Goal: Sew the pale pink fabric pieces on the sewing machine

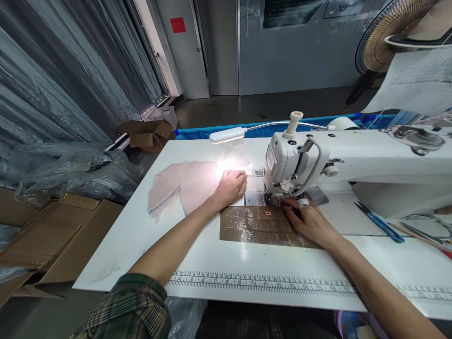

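On the white table a pale pink piece of fabric (197, 181) lies left of the sewing machine (300, 155), its right end washed out by lamp glare. My left hand (231, 187) rests flat on that end, fingers pointing toward the machine. My right hand (302, 219) is beside the presser foot (271, 200), with thumb and index finger drawn together close to the needle area. What they pinch, if anything, is too small to make out. Beneath this hand is a brown taped sheet (250, 226), in front of the metal needle plate (252, 198).
A white lamp (228, 135) hangs over the fabric. Blue-handled scissors (383, 225) lie at the right, near other tools. A printed ruler (261, 283) runs along the front edge. Cardboard boxes (67, 235) stand on the floor at left; a fan (388, 37) is behind.
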Demonstrator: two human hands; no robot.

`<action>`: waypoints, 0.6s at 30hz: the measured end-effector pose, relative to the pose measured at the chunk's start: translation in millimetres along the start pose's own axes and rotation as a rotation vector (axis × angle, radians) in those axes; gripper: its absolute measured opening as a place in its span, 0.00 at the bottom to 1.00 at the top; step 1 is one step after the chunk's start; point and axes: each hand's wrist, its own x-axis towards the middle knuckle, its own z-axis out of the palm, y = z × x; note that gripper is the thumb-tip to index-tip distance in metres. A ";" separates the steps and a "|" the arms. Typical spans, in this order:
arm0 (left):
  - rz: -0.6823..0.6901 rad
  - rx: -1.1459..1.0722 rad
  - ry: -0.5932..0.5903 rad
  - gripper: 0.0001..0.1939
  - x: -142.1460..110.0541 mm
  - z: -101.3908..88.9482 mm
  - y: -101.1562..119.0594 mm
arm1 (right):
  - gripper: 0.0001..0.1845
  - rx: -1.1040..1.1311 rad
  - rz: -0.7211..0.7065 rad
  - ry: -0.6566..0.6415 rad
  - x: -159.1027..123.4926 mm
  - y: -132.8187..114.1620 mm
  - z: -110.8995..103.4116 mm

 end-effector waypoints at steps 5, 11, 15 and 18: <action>-0.071 0.052 -0.021 0.19 11.2 -9.3 -1.0 | 0.17 0.058 -0.109 -0.005 -4.5 -9.8 -14.8; -0.259 0.006 -0.139 0.26 61.8 -27.1 -46.3 | 0.12 0.029 -0.320 0.057 -8.7 -14.9 -13.7; -0.233 -0.125 -0.226 0.31 88.2 -24.1 -79.4 | 0.09 0.151 -0.578 0.145 -13.1 -21.4 -7.9; -0.262 -0.175 -0.190 0.33 96.4 -19.7 -92.8 | 0.08 0.136 -0.670 0.211 -16.9 -24.7 -5.5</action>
